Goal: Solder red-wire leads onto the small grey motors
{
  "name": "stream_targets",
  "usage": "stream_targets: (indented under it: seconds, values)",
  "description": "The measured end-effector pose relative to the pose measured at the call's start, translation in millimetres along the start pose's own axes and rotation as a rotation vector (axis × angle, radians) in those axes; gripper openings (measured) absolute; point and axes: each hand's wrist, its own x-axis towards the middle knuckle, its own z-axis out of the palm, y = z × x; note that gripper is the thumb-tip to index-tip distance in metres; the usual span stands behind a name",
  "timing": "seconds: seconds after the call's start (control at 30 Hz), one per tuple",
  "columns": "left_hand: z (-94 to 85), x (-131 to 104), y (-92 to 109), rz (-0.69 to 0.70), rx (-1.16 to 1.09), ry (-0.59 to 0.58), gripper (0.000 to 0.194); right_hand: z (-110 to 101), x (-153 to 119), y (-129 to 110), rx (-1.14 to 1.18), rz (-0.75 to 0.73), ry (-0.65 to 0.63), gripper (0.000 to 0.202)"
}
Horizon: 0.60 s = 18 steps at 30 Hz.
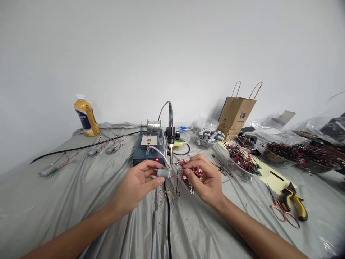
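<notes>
A small grey motor [163, 173] is pinched between the thumb and fingers of my left hand [142, 178], its right end close to the tip of the upright soldering iron [170, 144]. My right hand [203, 178] pinches a thin dark wire [179, 168] that points left toward the motor. A red wire runs between the motor and the area under my right hand. Behind and below those fingers lies a pile of red wires with small metal parts [192, 190]. The blue soldering station [140, 154] shows a red light, and a solder spool [153, 125] sits behind it.
Wired motors [49, 170] and a yellow bottle [86, 118] are at the left. To the right are a bowl of motors [206, 143], a container of wires [242, 160], a paper bag [234, 117], scissors [279, 212] and pliers [299, 207]. A black cable [168, 223] runs toward the front.
</notes>
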Motion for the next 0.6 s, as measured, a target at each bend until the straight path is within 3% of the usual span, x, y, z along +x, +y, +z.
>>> stream_targets:
  seconds: [0.6]
  values:
    - [6.2,1.7,0.7,0.033,-0.061,0.03,0.032,3.5,-3.0,-2.7,-0.004,-0.016,-0.039,0.013]
